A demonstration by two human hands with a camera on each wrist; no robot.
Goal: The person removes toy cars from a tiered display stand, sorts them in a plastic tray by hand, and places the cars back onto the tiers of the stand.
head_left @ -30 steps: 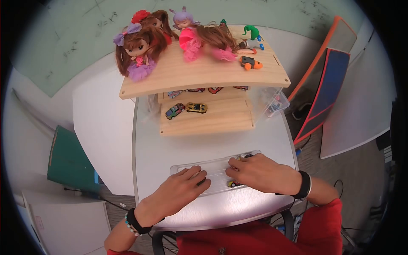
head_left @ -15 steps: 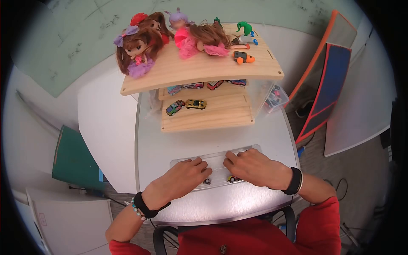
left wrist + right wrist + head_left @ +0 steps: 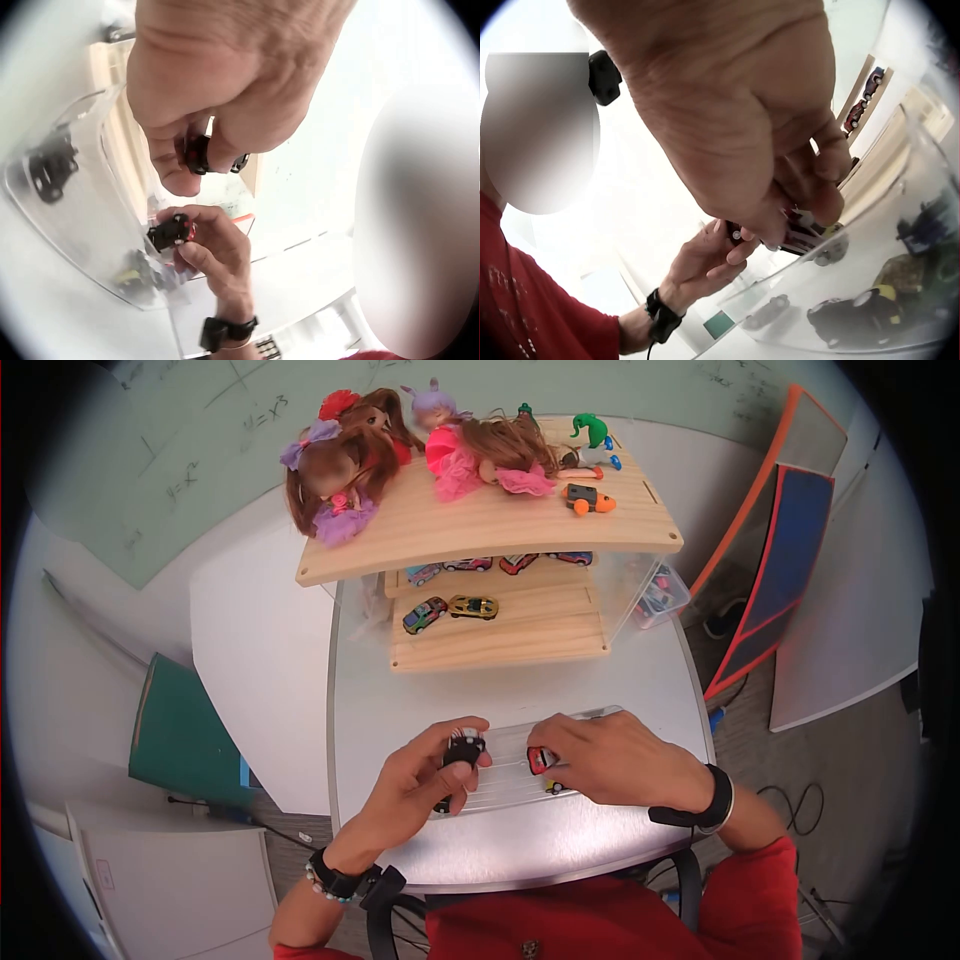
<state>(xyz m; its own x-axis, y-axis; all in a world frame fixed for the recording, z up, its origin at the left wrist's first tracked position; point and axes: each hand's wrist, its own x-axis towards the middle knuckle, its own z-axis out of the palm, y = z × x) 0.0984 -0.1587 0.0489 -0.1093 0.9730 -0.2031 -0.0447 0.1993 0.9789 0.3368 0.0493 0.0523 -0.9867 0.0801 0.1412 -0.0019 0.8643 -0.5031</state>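
Two hands [image 3: 410, 785]; one toy car [image 3: 464, 747] in each

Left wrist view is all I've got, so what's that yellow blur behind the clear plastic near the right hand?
Observer: A black-and-yellow toy car in the clear tray; the right wrist view shows its wheels.
Operator: There's a wooden edge too. What's on top?
Observer: Dolls at the left and middle of the top board, and a green figure towards the right.
Operator: And on the boards below?
Observer: On the front one, a gold toy car beside a multicoloured one.
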